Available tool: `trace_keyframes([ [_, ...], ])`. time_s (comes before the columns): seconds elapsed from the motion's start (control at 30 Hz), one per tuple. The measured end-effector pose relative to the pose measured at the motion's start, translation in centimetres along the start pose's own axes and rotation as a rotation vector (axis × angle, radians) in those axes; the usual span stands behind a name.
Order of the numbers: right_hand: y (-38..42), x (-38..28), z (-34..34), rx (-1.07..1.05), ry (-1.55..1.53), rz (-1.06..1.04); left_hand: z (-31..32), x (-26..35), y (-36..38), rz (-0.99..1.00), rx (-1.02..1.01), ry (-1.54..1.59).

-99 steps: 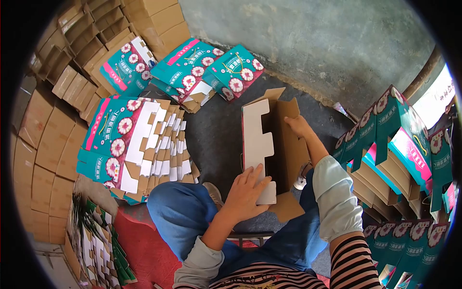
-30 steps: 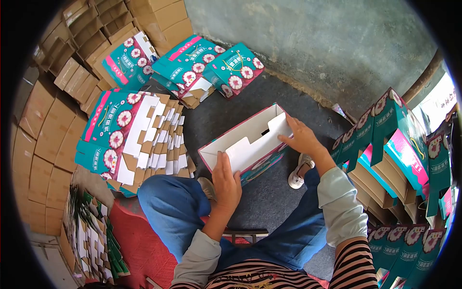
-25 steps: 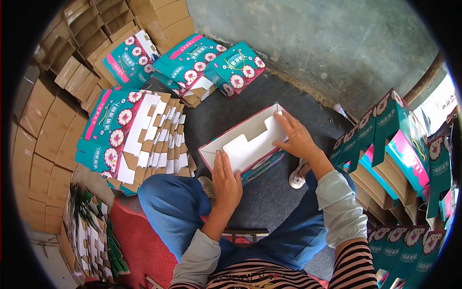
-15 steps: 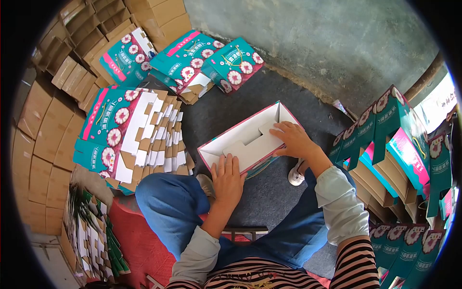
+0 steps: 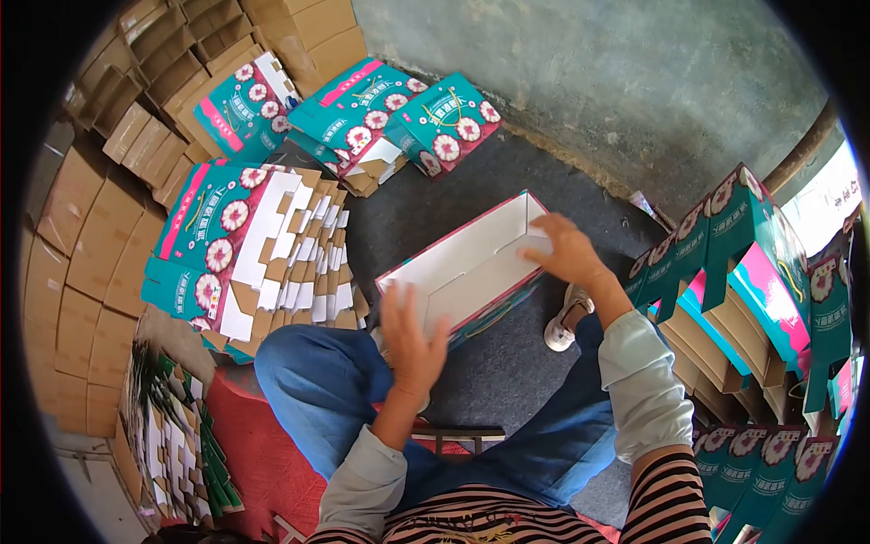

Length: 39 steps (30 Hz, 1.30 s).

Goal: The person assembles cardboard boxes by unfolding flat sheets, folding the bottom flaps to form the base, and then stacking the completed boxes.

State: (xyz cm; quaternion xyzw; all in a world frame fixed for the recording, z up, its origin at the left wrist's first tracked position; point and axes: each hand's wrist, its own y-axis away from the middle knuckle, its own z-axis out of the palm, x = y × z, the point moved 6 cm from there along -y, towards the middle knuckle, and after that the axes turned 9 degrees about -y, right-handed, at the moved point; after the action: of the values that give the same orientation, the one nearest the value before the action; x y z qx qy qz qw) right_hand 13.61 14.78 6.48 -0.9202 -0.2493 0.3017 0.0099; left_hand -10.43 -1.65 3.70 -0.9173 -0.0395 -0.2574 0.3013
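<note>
In front of me an open carton (image 5: pixel 485 281) stands with its white inside facing up and teal printing on its outer side. Its bottom flaps lie flat, with a notched seam across them. My left hand (image 5: pixel 412 337), slightly blurred, is at the carton's near left corner with its fingers apart. Over the right end is my right hand (image 5: pixel 569 256), its fingers spread above the inside. Neither hand grips anything.
A stack of flattened teal cartons (image 5: pixel 213 236) lies left, with more teal cartons (image 5: pixel 358 109) behind it. Assembled cartons (image 5: pixel 707 236) are piled at right. Brown boxes (image 5: pixel 86 263) line the left side; a grey wall (image 5: pixel 580 100) rises behind. A red mat (image 5: pixel 263 444) lies at lower left.
Both hands have lifted off the bottom flaps, the left moving slightly left and the right upward. The flaps now lie flatter, with the notch between them closed.
</note>
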Motion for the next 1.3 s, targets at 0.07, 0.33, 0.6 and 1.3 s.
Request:
trace_keyframes([
  [0.07, -0.3, 1.4, -1.2, 0.208, 0.089, 0.057, 1.2, -5.2, -0.2, -0.349, -0.006, 0.164],
  [0.33, -2.4, 8.6, 2.2, 0.145, -0.427, 0.453, 8.6, -12.4, 3.1, -1.395, -0.545, 1.073],
  [0.6, -1.8, 10.3, 2.4, 0.093, -0.369, 0.583, 9.0, -11.9, 2.3, -1.309, -0.482, 1.223],
  [1.3, -1.7, 9.4, 2.6, -0.005, -0.350, 0.549, 10.5, -13.0, 2.7, -1.191, -0.513, 1.292],
])
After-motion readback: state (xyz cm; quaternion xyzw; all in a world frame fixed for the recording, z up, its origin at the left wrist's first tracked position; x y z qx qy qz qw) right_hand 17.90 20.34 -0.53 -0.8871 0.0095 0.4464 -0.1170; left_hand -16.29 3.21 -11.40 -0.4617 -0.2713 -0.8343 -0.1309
